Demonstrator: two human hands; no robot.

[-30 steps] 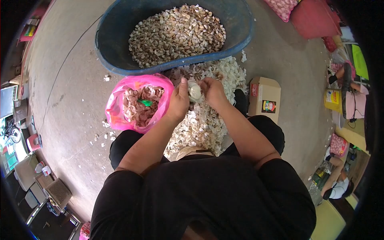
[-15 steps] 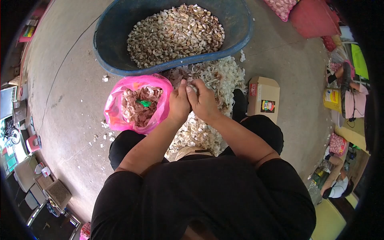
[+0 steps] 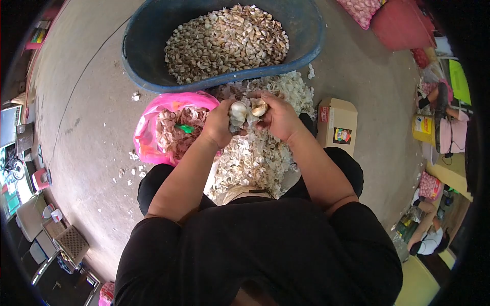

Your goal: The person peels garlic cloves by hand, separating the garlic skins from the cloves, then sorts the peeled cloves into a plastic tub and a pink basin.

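Observation:
Between my knees I hold a garlic bulb split in two. My left hand (image 3: 219, 125) is closed on the whiter part of the garlic bulb (image 3: 238, 112). A browner part of the garlic bulb (image 3: 259, 107) is gripped by my right hand (image 3: 282, 120), a little apart from the left. Below both hands lies a heap of papery garlic skins (image 3: 250, 166). Just beyond them stands a blue tub (image 3: 145, 76) with many loose garlic cloves (image 3: 227, 43) in it. A pink plastic bag (image 3: 145, 130) with reddish skins and a green scrap is beside my left hand.
A cardboard box (image 3: 337, 122) stands on the concrete floor to the right. Farther right are a red tub (image 3: 400, 24), mesh sacks of garlic (image 3: 361, 10), a yellow bucket (image 3: 423, 127) and other people. Plastic crates (image 3: 72, 245) sit at the lower left.
My hands were close together around something mostly hidden. Now they have moved apart, with a piece of the garlic bulb showing in each.

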